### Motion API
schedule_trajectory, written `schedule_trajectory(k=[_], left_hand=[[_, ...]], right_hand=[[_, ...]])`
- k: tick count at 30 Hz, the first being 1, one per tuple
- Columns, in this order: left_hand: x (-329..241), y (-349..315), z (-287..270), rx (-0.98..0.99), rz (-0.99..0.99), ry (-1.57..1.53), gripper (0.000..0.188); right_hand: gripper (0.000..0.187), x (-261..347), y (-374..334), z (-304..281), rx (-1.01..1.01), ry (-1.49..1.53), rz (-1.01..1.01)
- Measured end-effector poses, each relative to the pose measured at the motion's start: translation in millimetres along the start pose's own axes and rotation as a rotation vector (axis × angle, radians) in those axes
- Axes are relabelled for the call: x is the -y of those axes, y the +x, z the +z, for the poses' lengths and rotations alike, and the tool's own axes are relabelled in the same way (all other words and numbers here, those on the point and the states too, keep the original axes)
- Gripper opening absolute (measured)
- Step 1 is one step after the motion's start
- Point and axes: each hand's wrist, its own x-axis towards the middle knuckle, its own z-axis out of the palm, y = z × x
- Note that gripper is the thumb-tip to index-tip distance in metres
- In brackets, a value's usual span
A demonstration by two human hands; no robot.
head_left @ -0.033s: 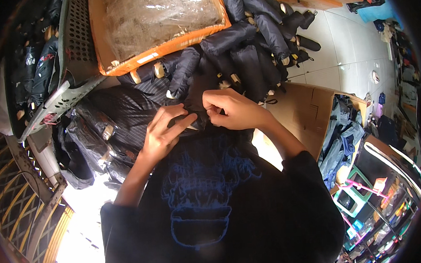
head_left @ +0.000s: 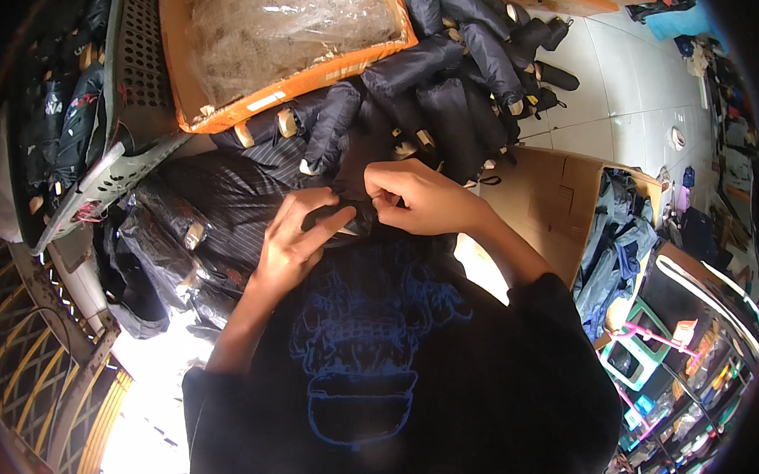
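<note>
Your left hand (head_left: pixel 289 242) and right hand (head_left: pixel 416 198) meet over a small folded dark umbrella (head_left: pixel 344 217) held level in front of your chest. Your left fingers (head_left: pixel 322 226) lie stretched along its near side, the thumb tucked under it, so the hand clasps it loosely. Your right fingers (head_left: pixel 386 203) are curled tight and pinch the end of the umbrella's dark cover just beside your left fingertips; the two hands all but touch there.

Beyond your fingertips lies a heap of folded dark umbrellas (head_left: pixel 457 76) with pale handle ends, fanned out across the floor. Further past them sits an orange tray (head_left: pixel 300 81) holding a clear plastic-wrapped bundle. To the left of your left fingers, loose dark striped fabric (head_left: pixel 221 203) is piled, and beyond it stands a grey perforated crate (head_left: pixel 127 87). To the right of your right fingers an open cardboard box (head_left: pixel 560 200) rests on pale floor tiles (head_left: pixel 615 110)
</note>
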Motion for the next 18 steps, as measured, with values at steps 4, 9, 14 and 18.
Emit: schedule_trajectory(k=[4, 9, 14, 18], left_hand=[[-2.8, -9.7, 8.9, 0.068, 0.013, 0.024, 0.044], [-4.4, -27.4, 21.1, 0.14, -0.014, 0.012, 0.039], [3.0, -35.8, 30.1, 0.168, -0.039, -0.052, 0.039], [10.3, -35.8, 35.3, 0.191, -0.11, -0.093, 0.038]], right_hand=[[0.012, -11.3, -3.3, 18.3, -0.013, -0.199, 0.044], [0.012, -25.5, -14.9, 30.7, 0.06, -0.363, -0.028], [0.011, -38.9, -13.7, 34.5, 0.129, -0.2, -0.081], [0.011, -50.3, -18.8, 39.4, 0.111, -0.141, -0.045]])
